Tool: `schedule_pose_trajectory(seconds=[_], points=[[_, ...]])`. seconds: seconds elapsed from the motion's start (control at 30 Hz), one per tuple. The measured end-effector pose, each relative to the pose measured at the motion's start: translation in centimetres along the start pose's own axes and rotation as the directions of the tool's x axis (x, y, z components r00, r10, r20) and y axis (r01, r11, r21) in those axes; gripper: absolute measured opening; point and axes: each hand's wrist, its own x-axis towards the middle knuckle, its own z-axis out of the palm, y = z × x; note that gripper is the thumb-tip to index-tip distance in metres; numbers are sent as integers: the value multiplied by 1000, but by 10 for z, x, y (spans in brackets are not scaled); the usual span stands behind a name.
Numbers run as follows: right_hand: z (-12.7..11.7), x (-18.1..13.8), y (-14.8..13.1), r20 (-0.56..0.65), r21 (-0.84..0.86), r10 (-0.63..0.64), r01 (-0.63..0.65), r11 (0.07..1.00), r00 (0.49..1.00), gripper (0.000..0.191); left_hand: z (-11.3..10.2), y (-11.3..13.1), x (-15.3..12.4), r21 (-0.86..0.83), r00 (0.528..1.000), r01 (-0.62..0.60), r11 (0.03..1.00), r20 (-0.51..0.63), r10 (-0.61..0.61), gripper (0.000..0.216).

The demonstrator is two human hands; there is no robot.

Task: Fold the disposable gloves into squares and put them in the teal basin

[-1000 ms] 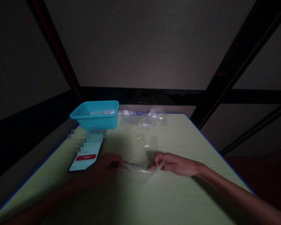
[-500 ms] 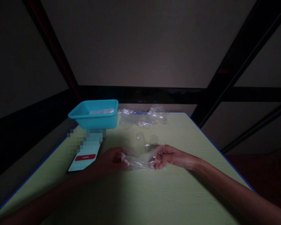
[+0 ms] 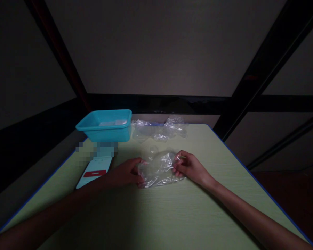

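Note:
A crumpled piece of clear plastic film, perhaps a thin glove or bag [image 3: 159,168], lies on the pale green table [image 3: 172,215] between my two hands. My left hand [image 3: 125,172] pinches its left edge with curled fingers. My right hand [image 3: 189,167] grips its right edge, fingers closed on the film. The light is dim and the film's exact shape is hard to make out.
A turquoise plastic tub [image 3: 105,125] stands at the table's far left. More crumpled clear plastic [image 3: 159,129] lies beside it at the far edge. A phone with a lit screen [image 3: 94,171] lies left of my left hand. Dark frame bars rise behind the table.
The film was stretched flat and thin between my hands; both hands have moved forward and closer together, and the film is now folded over into a bunched heap.

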Motion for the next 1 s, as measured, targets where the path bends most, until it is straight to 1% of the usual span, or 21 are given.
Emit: schedule_pose_trajectory(seconds=[0.1, 0.17, 0.3, 0.37, 0.43, 0.5, 0.57, 0.6, 0.63, 0.67, 0.7, 0.77, 0.8, 0.87, 1.0], points=[[-1, 0, 0, -17, -10, -28, 28, 1000, 999, 37, -2, -2, 4, -19, 1000, 7, 1000, 28, -6, 53], [-4, -2, -1, -15, -17, -47, 47, 999, 999, 42, -3, -5, 4, -17, 1000, 21, 1000, 6, -20, 56], [-15, -10, -4, -10, -58, -66, 66, 996, 998, 51, -4, -11, -1, -42, 994, 25, 999, -110, -29, 69], [-19, -13, -4, 1, -73, -72, 72, 995, 997, 54, -4, -15, -5, -57, 988, -2, 998, -155, -7, 72], [-21, -16, -1, 22, -75, -81, 82, 994, 997, 55, -3, -17, -10, -29, 975, -41, 999, -220, 34, 71], [-21, -16, 2, 45, -63, -95, 98, 993, 994, 53, 1, -17, -16, 81, 935, -71, 994, -341, 94, 65], [-19, -16, 5, 58, -57, -99, 102, 993, 993, 49, 7, -15, -22, 271, 862, -78, 959, -465, 202, 56], [-17, -15, 6, 57, -62, -94, 97, 993, 994, 47, 11, -14, -25, 378, 825, -87, 922, -491, 279, 50], [-16, -15, 6, 54, -73, -86, 90, 993, 995, 44, 15, -13, -27, 482, 796, -105, 870, -483, 364, 45], [-14, -15, 7, 48, -89, -80, 84, 993, 996, 42, 20, -14, -28, 574, 780, -137, 807, -440, 446, 41], [-13, -15, 7, 39, -108, -81, 84, 991, 996, 40, 24, -15, -29, 650, 770, -178, 739, -376, 516, 38], [-11, -15, 7, 16, -154, -109, 110, 982, 994, 37, 32, -20, -28, 745, 767, -253, 617, -234, 597, 38], [-10, -15, 7, 7, -184, -133, 132, 974, 991, 36, 35, -24, -27, 770, 770, -279, 574, -177, 613, 41], [-9, -16, 7, -4, -255, -180, 174, 951, 984, 34, 39, -32, -24, 792, 778, -315, 523, -99, 620, 46], [-5, -19, 6, -16, -447, -260, 226, 865, 965, 30, 43, -39, -20, 783, 793, -390, 484, 19, 608, 60]])
